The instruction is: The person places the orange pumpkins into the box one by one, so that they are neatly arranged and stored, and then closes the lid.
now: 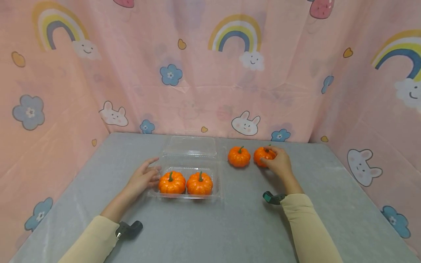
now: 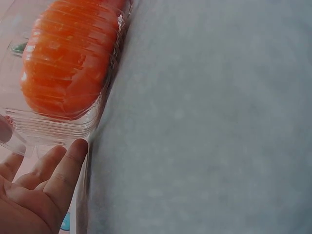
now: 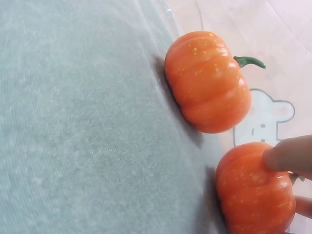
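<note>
A clear plastic clamshell box (image 1: pixel 217 182) stands with its lid (image 1: pixel 190 146) folded back behind it. Two small orange pumpkins fill its front, a left pumpkin (image 1: pixel 172 182) and a right pumpkin (image 1: pixel 200 183), both with green stems. At the box's left side is my left hand (image 1: pixel 141 178), fingers extended, fingertips (image 2: pixel 78 146) right at the ridged plastic wall. My right hand (image 1: pixel 279 162) grips a third pumpkin (image 3: pixel 256 192), its thumb pressed on the near face and the other fingers behind, partly hidden. Left of it sits another pumpkin (image 1: pixel 239 157), untouched.
Everything rests on a grey-covered table (image 1: pixel 243 226). A pink printed curtain (image 1: pixel 197 98) encloses the back and both sides. Dark wrist devices are strapped at both sleeves, the left device (image 1: pixel 129 229) and the right device (image 1: pixel 273 198).
</note>
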Tool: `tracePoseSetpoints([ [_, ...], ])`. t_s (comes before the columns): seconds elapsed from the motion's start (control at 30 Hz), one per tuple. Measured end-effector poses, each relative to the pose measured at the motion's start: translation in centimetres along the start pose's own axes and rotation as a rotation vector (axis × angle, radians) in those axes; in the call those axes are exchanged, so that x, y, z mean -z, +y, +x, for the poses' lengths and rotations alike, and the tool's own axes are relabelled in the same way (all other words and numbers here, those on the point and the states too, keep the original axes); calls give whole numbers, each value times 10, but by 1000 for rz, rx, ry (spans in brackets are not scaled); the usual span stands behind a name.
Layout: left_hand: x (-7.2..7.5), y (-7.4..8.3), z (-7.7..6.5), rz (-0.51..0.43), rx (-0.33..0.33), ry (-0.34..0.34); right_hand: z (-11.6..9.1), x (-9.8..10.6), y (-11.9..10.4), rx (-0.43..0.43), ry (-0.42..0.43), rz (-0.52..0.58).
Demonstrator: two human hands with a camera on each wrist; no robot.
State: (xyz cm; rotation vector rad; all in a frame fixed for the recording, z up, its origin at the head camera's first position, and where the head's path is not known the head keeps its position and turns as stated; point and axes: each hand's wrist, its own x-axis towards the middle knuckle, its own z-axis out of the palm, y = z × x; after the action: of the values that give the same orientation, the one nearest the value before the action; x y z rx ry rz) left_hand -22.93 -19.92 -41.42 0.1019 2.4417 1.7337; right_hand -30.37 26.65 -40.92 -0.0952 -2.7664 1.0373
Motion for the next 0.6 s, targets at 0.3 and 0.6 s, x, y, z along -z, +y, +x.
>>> tracePoseSetpoints([
  [0.3, -1, -1, 1, 11, 4, 8, -3, 4, -7, 5, 13, 11],
  [0.6, 0, -3, 2, 16, 11, 17, -9, 10, -21, 51, 44, 32],
])
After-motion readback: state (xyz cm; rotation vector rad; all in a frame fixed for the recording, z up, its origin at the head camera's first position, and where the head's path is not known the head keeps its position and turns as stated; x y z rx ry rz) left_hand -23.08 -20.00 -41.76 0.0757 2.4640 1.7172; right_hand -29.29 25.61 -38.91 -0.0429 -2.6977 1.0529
